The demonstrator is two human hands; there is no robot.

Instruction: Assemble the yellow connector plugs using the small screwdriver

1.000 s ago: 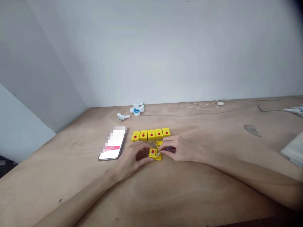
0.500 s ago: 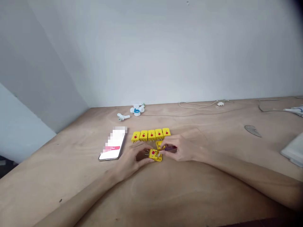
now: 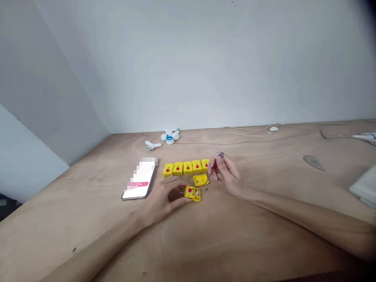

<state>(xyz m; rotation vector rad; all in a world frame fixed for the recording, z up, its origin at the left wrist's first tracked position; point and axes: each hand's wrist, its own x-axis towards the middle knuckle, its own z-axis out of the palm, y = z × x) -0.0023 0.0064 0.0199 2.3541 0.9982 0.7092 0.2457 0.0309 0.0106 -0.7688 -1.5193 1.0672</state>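
My left hand (image 3: 163,197) pinches an opened yellow plug (image 3: 190,192) between thumb and fingers. The plug has a red spot on it, its inside shows at the right end, and thin metal pins point left toward my palm. My right hand (image 3: 230,176) is closed around a screwdriver (image 3: 221,155), whose thin shaft slants down to the left. Close to the shaft's tip, a loose yellow cover (image 3: 200,180) lies hollow side up. One or more tiny dark parts (image 3: 206,189) rest beside it, perhaps screws.
Several closed yellow plugs (image 3: 188,167) stand in a row behind the cover. A phone (image 3: 136,194) lies at left. White fittings (image 3: 169,137) and a thin cord (image 3: 243,131) are near the wall. A whitish container (image 3: 364,188) sits at the right edge.
My right hand has lifted away from the plug, moving up and right, and the screwdriver now stands more upright. The loose cover is more exposed. My left hand has stayed in place.
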